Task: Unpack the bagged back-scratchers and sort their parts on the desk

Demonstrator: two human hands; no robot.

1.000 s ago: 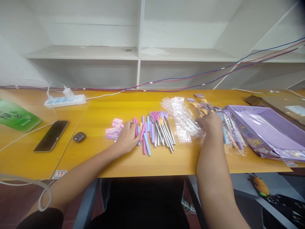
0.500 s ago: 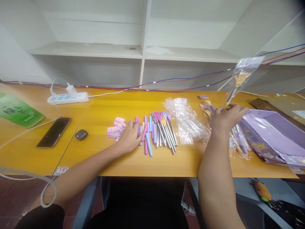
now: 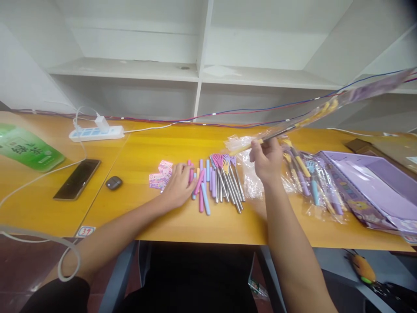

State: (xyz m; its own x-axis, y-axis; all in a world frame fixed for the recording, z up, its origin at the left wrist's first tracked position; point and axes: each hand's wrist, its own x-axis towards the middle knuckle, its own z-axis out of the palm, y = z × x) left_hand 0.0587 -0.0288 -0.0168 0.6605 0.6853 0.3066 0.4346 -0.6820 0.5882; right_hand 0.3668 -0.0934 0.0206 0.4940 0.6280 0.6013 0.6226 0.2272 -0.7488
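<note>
My right hand (image 3: 269,163) is raised over the table and closed around a bagged back scratcher (image 3: 282,131) with a yellow handle and a yellow claw, tilted up to the right and smeared by motion. My left hand (image 3: 177,187) rests with fingers stretched forward beside a loose pile of pink, blue and purple handle sleeves (image 3: 204,191), touching its left side. Right of the sleeves lie several metal back scratcher rods (image 3: 230,187) with pink, purple and yellow claw heads. Small pink printed cards (image 3: 157,180) lie just left of my left hand.
Clear plastic bags (image 3: 253,184) lie behind my right hand. Several bagged back scratchers (image 3: 314,187) are spread beside a purple box (image 3: 365,163). At left are a phone (image 3: 77,179), a small black case (image 3: 114,182), a power strip (image 3: 94,134) and a green pack (image 3: 29,150).
My right hand has moved left with the bagged back scratcher, which has swung from steep to a flatter slant. My left hand has stayed by the sleeves.
</note>
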